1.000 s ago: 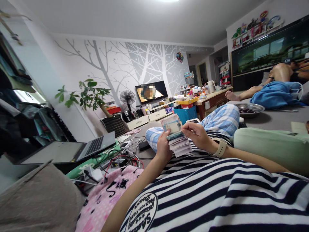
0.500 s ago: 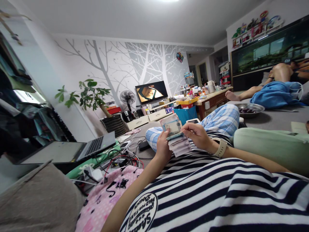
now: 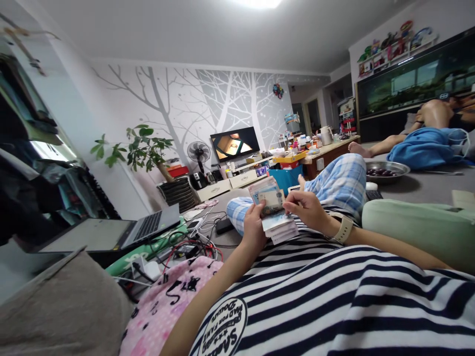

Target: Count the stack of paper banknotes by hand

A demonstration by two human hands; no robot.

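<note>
A stack of paper banknotes (image 3: pixel 272 198) is in my left hand (image 3: pixel 255 227), with the thumb lying across the front of the upper notes. Below that hand, several notes fold down in a loose fan, a pale blue one on top and whitish ones beneath. My right hand (image 3: pixel 309 210) is at the right edge of the stack, its fingers curled and its thumb and forefinger pinched at the notes. How many notes the pinch takes in is hidden. A pale watch sits on the right wrist. Both hands are above my lap.
On the left are an open laptop (image 3: pixel 148 227), tangled cables (image 3: pixel 193 247) and a pink blanket (image 3: pixel 166 301). To the right lie a green cushion (image 3: pixel 408 227) and a metal bowl (image 3: pixel 397 170) of dark round fruit. Another person's leg (image 3: pixel 386 143) stretches beyond it.
A pale blue note now lies over the lower fan, where whitish notes showed before. My right hand has stayed by the stack's right edge. The view has shifted slightly.
</note>
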